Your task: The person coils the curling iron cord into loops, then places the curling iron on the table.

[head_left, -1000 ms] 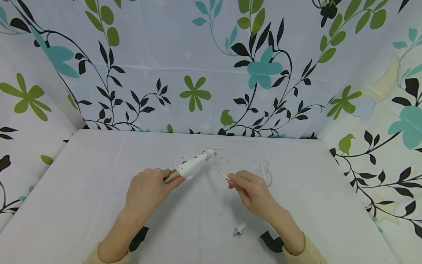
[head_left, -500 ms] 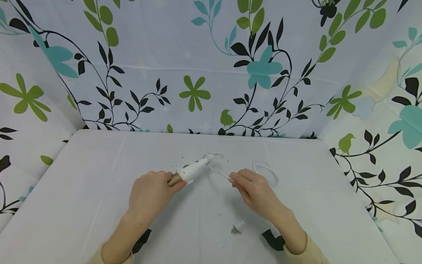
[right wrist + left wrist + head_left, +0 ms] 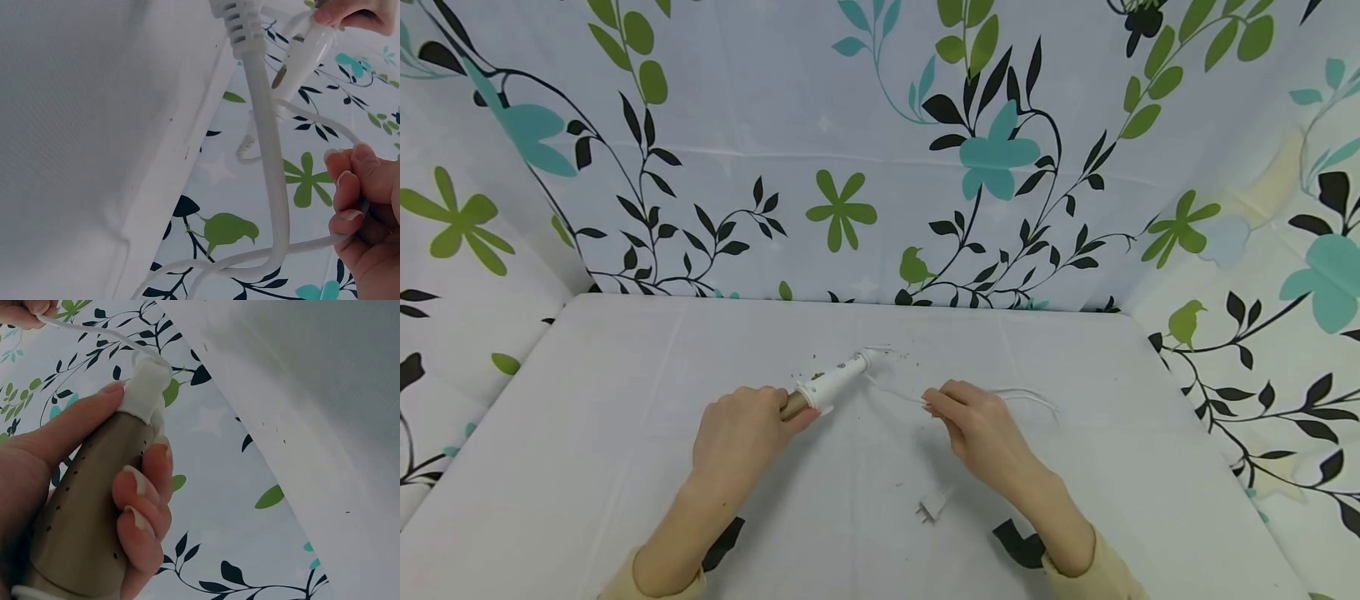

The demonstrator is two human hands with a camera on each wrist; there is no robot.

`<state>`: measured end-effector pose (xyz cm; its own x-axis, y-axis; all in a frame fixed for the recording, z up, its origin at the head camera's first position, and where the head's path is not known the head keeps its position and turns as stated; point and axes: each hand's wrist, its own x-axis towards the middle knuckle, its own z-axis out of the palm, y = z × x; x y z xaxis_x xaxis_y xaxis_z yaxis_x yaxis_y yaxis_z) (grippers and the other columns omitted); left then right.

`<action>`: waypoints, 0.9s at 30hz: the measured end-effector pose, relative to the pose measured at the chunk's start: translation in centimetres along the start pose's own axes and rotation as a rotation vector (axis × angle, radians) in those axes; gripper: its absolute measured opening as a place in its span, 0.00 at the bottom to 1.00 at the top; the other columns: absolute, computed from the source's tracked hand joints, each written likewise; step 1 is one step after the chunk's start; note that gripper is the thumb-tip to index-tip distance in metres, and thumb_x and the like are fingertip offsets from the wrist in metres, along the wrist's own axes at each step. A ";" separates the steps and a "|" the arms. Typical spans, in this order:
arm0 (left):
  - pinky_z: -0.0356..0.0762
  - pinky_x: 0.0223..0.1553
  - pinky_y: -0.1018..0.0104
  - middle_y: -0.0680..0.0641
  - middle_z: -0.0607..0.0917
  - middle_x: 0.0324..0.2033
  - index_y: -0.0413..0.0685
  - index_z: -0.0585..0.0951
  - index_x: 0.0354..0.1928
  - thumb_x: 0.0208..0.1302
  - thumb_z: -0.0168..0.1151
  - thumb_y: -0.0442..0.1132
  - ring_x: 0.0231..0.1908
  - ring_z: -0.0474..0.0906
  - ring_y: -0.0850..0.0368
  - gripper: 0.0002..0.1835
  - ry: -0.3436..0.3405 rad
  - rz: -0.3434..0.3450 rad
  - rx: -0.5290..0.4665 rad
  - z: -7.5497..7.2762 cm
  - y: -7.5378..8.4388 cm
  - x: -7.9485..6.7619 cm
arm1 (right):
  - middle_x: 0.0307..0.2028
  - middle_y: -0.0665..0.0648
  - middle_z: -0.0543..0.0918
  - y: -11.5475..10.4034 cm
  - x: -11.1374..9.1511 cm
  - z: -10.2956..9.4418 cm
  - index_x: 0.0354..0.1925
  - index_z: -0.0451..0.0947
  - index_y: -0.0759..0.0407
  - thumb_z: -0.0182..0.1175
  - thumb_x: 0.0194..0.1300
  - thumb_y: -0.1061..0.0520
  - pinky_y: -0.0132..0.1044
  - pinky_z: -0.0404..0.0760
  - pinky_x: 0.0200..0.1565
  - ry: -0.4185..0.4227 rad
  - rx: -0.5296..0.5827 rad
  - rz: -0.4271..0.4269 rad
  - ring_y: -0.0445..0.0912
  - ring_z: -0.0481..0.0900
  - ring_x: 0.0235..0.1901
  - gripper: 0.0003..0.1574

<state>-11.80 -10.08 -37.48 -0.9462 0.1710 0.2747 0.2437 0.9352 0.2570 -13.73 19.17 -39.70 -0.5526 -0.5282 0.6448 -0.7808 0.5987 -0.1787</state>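
My left hand (image 3: 741,433) grips a slim rod-shaped appliance (image 3: 835,382) by its brown part; the far part is white. Close up in the left wrist view, the brown body (image 3: 94,500) has rows of small dark dots, with my thumb by the white end piece (image 3: 147,390). A white cord (image 3: 272,169) leaves the appliance's far end. My right hand (image 3: 973,425) pinches this cord between thumb and fingers, and a loop of it trails out behind the hand. The cord's white plug (image 3: 935,505), blurred, hangs below and left of my right wrist.
A white-covered table (image 3: 625,400) lies beneath both hands, with small dark specks (image 3: 917,363) near the appliance's far end. Leaf-patterned fabric (image 3: 737,125) closes off the back and both sides. Black strips (image 3: 1021,546) show beside the wrists.
The plug has swung to the left below my right hand. The cord loop behind that hand has moved right and flattened. Both hands have barely shifted.
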 end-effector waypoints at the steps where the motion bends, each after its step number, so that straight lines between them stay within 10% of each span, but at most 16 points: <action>1: 0.50 0.16 0.69 0.56 0.59 0.11 0.52 0.66 0.12 0.55 0.75 0.53 0.14 0.54 0.62 0.29 -0.020 0.015 0.002 0.1 0.0 0.0 | 0.28 0.51 0.81 0.0 0.1 -0.1 0.37 0.84 0.63 0.71 0.52 0.75 0.28 0.77 0.30 0.018 -0.011 -0.010 0.41 0.78 0.27 0.15; 11: 0.50 0.17 0.69 0.57 0.56 0.10 0.51 0.67 0.14 0.52 0.77 0.53 0.15 0.52 0.62 0.28 -0.041 0.279 0.094 1.0 0.4 -0.2 | 0.32 0.54 0.82 0.4 0.1 -1.0 0.39 0.83 0.62 0.60 0.69 0.67 0.32 0.78 0.32 0.099 -0.009 -0.040 0.45 0.77 0.31 0.05; 16: 0.48 0.18 0.69 0.58 0.58 0.10 0.52 0.67 0.15 0.52 0.76 0.54 0.15 0.51 0.63 0.28 -0.038 0.387 0.124 1.2 0.8 -0.3 | 0.33 0.54 0.82 0.6 0.1 -0.9 0.41 0.83 0.62 0.49 0.78 0.57 0.33 0.78 0.33 0.140 0.013 -0.076 0.46 0.78 0.31 0.16; 27: 0.46 0.20 0.73 0.60 0.60 0.10 0.55 0.68 0.17 0.55 0.74 0.57 0.16 0.48 0.67 0.26 -0.096 0.579 0.063 0.8 0.0 0.0 | 0.30 0.55 0.82 1.6 0.3 -1.5 0.37 0.85 0.63 0.71 0.52 0.73 0.33 0.79 0.32 0.190 -0.017 0.026 0.46 0.80 0.30 0.13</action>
<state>-11.98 -9.78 -38.23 -0.6787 0.6837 0.2683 0.7160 0.6973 0.0341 -14.73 20.89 -38.69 -0.5059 -0.3903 0.7693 -0.7613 0.6213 -0.1854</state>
